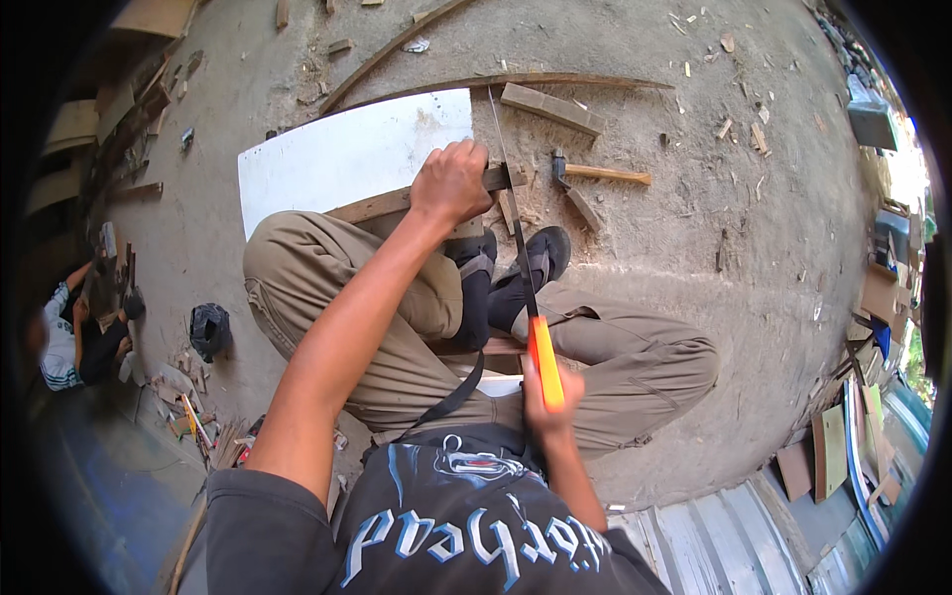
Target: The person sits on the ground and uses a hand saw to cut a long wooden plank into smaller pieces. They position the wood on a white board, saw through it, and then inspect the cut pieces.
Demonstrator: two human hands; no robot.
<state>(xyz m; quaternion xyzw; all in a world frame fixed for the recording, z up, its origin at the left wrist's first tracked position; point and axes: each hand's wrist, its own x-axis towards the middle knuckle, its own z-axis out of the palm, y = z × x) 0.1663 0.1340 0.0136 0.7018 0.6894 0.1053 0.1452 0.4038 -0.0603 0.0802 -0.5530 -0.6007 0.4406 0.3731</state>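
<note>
My left hand (452, 182) is closed around a narrow wooden strip (375, 206), pressing it down near its right end. The strip lies beside my left knee, along the edge of a white board (347, 147). My right hand (548, 399) grips the orange and yellow handle of a handsaw (523, 260). Its long thin blade points away from me and crosses the strip's end just right of my left hand. How deep the blade sits in the wood cannot be made out.
A hammer (607, 175) lies right of the blade, near a wood block (552, 109) and a short offcut (583, 210). Long curved strips (585, 79) rest beyond the board. Another person (84, 332) sits far left, past a black bag (209, 331). Boards (831, 456) lean at right.
</note>
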